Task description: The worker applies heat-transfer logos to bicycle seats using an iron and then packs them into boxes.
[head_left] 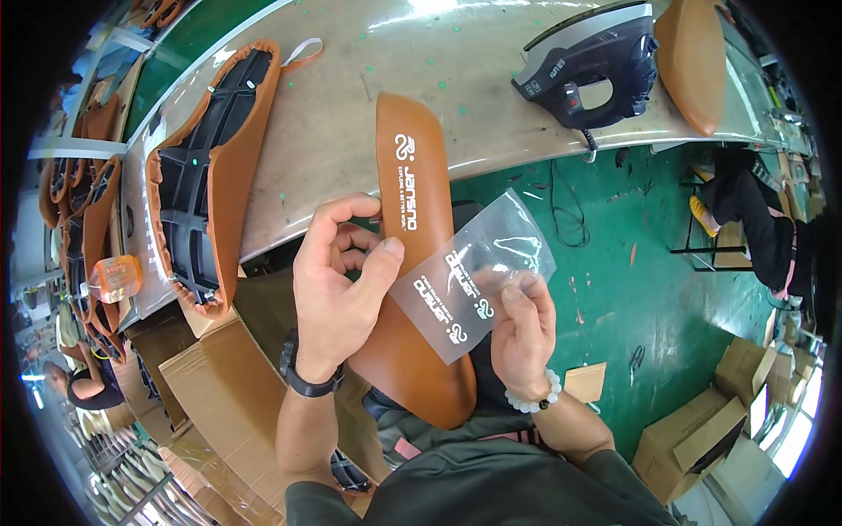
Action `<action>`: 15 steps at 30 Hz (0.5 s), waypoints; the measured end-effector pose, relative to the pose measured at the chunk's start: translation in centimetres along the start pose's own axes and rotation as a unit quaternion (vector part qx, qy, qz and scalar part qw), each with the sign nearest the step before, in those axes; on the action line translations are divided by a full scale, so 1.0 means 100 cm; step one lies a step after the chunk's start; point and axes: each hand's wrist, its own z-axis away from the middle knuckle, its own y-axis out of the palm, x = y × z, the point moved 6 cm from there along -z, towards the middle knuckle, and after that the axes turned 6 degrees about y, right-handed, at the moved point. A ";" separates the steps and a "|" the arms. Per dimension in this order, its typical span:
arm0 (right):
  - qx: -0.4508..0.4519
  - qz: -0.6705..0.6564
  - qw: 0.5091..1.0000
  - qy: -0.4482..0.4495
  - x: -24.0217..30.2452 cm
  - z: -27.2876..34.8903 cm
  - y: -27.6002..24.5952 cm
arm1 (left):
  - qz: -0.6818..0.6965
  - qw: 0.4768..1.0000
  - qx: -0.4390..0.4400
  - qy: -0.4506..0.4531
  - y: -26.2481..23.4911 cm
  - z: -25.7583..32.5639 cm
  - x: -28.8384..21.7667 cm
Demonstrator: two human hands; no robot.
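The left hand grips the side of a brown seat, thumb pinching the edge of a clear film printed in white. The right hand holds the film's other end between thumb and fingers, so it lies just over the seat. The seat leans from the person's lap up against the counter. On the counter, an upturned seat lies to the left and a dark iron sits at the far right. Cardboard boxes stand on the green floor.
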 end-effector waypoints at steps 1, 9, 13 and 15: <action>-0.001 0.002 1.000 0.002 0.001 0.000 0.000 | -0.005 1.000 0.001 0.003 0.001 -0.001 -0.001; -0.017 0.018 1.000 -0.005 0.001 0.000 0.002 | 0.052 0.998 -0.020 -0.033 0.002 -0.009 -0.002; -0.025 0.014 0.999 0.023 -0.002 0.000 -0.001 | 0.031 0.999 -0.021 -0.003 0.005 -0.009 -0.002; -0.026 0.019 0.999 0.026 -0.002 0.000 -0.001 | 0.043 0.999 -0.027 -0.003 0.007 -0.008 0.000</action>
